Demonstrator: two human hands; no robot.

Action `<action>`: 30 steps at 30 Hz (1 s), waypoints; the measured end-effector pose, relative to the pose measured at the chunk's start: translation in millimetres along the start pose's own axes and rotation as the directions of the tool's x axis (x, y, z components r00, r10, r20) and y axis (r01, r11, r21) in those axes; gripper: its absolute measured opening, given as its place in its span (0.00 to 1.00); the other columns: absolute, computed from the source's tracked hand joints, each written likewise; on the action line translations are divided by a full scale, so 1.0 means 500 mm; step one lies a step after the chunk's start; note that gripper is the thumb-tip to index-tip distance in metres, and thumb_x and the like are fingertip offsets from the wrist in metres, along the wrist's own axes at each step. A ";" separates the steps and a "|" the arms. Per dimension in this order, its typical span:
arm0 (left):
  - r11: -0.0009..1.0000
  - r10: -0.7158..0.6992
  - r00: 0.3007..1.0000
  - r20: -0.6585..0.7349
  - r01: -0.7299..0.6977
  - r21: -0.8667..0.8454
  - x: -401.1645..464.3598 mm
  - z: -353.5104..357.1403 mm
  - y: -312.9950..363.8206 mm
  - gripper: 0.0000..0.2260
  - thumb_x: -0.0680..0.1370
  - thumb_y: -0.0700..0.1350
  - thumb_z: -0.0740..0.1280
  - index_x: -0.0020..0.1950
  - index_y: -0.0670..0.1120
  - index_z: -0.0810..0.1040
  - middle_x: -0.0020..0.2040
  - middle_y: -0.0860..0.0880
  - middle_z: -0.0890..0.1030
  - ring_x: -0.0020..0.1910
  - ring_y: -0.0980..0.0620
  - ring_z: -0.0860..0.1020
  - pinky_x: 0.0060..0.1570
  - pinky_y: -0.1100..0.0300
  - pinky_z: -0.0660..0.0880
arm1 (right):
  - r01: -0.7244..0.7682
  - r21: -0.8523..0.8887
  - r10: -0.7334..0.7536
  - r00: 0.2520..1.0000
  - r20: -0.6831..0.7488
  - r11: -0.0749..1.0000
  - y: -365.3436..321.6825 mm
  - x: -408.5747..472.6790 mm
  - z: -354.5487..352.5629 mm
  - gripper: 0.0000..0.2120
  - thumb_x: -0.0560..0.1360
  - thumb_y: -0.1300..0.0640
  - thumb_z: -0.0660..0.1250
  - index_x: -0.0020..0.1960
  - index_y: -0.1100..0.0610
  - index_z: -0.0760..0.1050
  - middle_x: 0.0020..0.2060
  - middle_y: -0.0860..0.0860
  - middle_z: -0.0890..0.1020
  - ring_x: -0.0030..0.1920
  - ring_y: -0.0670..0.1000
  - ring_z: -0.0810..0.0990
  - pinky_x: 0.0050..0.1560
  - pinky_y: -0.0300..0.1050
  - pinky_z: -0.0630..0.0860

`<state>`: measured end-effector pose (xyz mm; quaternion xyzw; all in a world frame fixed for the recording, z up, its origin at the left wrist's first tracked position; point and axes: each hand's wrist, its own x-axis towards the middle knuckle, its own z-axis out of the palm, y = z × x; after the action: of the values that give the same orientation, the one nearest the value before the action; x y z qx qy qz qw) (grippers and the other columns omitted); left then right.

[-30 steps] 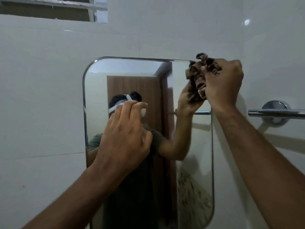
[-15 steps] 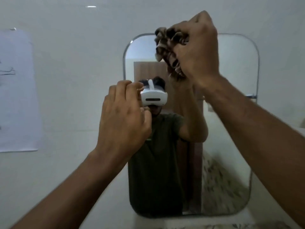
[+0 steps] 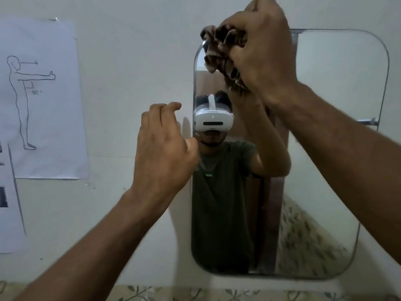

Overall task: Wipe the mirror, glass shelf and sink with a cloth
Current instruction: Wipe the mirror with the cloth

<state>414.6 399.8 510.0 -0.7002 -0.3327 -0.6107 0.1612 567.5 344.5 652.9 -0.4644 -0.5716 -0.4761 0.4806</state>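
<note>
The fingers of the right hand are curled tight around a bunched brown cloth, which bulges out past the knuckles to the left. The hand holds the cloth against the top left corner of a wall mirror, a tall glass pane with rounded corners. The right forearm reaches up to it from the lower right.

The left hand holds nothing; its fingers are loosely bent, with the fingertips pointing toward the wall just beside the mirror's left edge, about halfway up. Whether they touch the wall cannot be told. Its forearm rises from the lower left.

The mirror reflects a person in a dark green shirt wearing a white headset. On the white wall, well left of the mirror, hangs a paper sheet with a line drawing of a standing figure, one arm held straight out.
</note>
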 end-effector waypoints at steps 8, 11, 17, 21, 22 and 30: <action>1.000 0.023 1.000 -0.004 -0.023 0.007 -0.023 -0.006 -0.027 0.22 0.77 0.45 0.57 0.71 0.41 0.68 0.66 0.43 0.71 0.61 0.48 0.69 0.57 0.58 0.71 | 0.302 0.061 -0.302 0.873 0.383 0.951 -0.064 -0.237 0.021 0.14 0.77 0.54 0.70 0.61 0.56 0.81 0.58 0.58 0.77 0.56 0.54 0.75 0.55 0.46 0.78; 0.999 0.033 0.999 0.008 -0.033 -0.036 -0.039 -0.006 -0.022 0.25 0.78 0.49 0.48 0.70 0.40 0.68 0.65 0.42 0.72 0.62 0.48 0.70 0.59 0.59 0.71 | 0.233 0.090 -0.250 0.895 0.369 0.968 -0.062 -0.227 0.016 0.13 0.77 0.54 0.69 0.61 0.56 0.81 0.57 0.57 0.76 0.55 0.52 0.74 0.55 0.43 0.78; 1.000 0.006 1.000 0.025 -0.006 0.003 -0.059 -0.003 -0.030 0.24 0.75 0.32 0.58 0.72 0.39 0.66 0.65 0.40 0.71 0.62 0.47 0.70 0.58 0.60 0.71 | 0.100 0.034 -0.105 0.969 0.224 0.994 -0.053 -0.161 0.031 0.15 0.79 0.50 0.67 0.62 0.55 0.79 0.60 0.56 0.74 0.56 0.48 0.71 0.57 0.36 0.75; 0.999 -0.025 0.997 0.072 0.027 -0.021 -0.088 -0.010 -0.045 0.23 0.77 0.36 0.56 0.73 0.41 0.65 0.65 0.42 0.70 0.60 0.50 0.69 0.56 0.59 0.72 | 0.146 0.072 -0.161 0.932 0.324 0.987 -0.065 -0.288 0.027 0.13 0.78 0.53 0.69 0.61 0.56 0.80 0.58 0.57 0.76 0.55 0.48 0.70 0.56 0.35 0.71; 0.999 -0.033 0.995 0.094 0.036 -0.030 -0.104 -0.012 -0.046 0.23 0.77 0.40 0.53 0.73 0.42 0.65 0.66 0.43 0.70 0.60 0.51 0.68 0.56 0.60 0.71 | 0.142 0.078 -0.161 0.914 0.372 0.987 -0.067 -0.328 0.025 0.14 0.78 0.53 0.69 0.62 0.56 0.80 0.59 0.57 0.76 0.56 0.49 0.72 0.58 0.35 0.71; 0.997 -0.059 0.974 0.220 0.068 -0.032 -0.183 -0.008 -0.044 0.24 0.77 0.34 0.59 0.74 0.42 0.65 0.67 0.43 0.69 0.63 0.50 0.68 0.59 0.65 0.66 | 0.043 0.054 -0.056 0.963 0.265 0.998 -0.060 -0.344 0.029 0.14 0.78 0.54 0.67 0.61 0.58 0.80 0.59 0.59 0.76 0.57 0.53 0.73 0.58 0.38 0.75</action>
<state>393.8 388.5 418.7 -0.7551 -0.3586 -0.5413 0.0904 554.8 342.9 478.4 -0.4982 -0.6534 -0.4076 0.3984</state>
